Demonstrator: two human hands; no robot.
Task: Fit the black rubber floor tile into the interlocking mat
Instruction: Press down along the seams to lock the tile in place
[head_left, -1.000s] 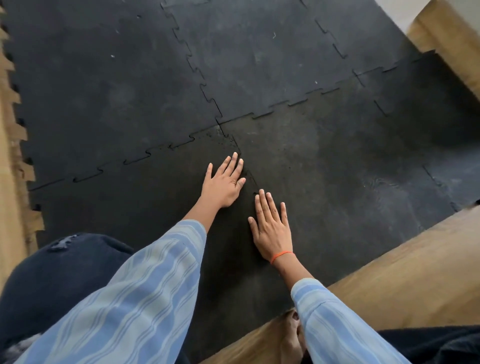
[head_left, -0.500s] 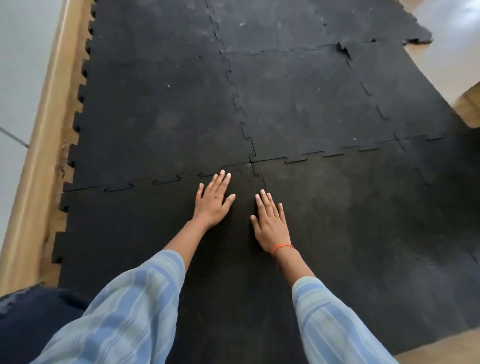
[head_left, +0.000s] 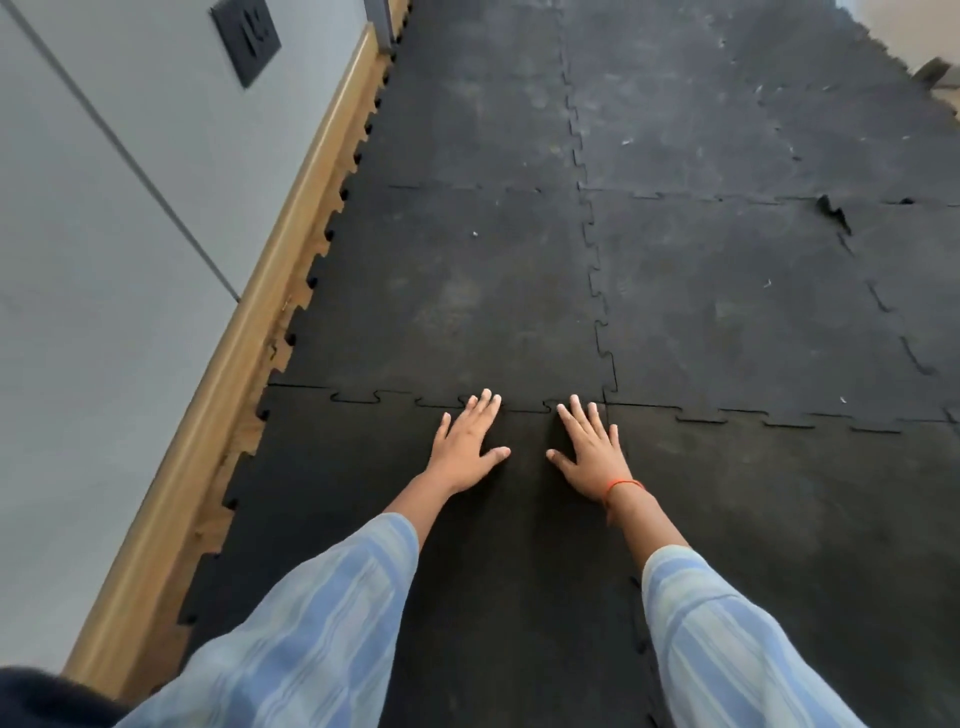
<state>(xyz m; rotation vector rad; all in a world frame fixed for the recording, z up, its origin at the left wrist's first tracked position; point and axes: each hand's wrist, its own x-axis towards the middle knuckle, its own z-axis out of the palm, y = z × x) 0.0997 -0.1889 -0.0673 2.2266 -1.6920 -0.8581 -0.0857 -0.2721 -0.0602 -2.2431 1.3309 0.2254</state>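
Note:
The black rubber floor tile (head_left: 353, 467) lies nearest me at the left, its toothed far edge meeting the interlocking mat (head_left: 467, 291) along a jagged seam. My left hand (head_left: 467, 441) lies flat on the tile, fingers spread, fingertips at that seam. My right hand (head_left: 589, 447), with an orange band at the wrist, lies flat beside it, fingertips at the same seam near the corner where four tiles meet. Neither hand holds anything. Striped blue sleeves cover both forearms.
A wooden skirting board (head_left: 249, 332) and a grey wall (head_left: 104, 260) with a dark plate (head_left: 247, 36) run along the left. Further tiles stretch ahead and right; one seam corner (head_left: 834, 210) at the right stands lifted and torn.
The view has tilted up and left, bringing the wall into sight. Both hands have slid forward along the tile up to its far seam and now lie side by side.

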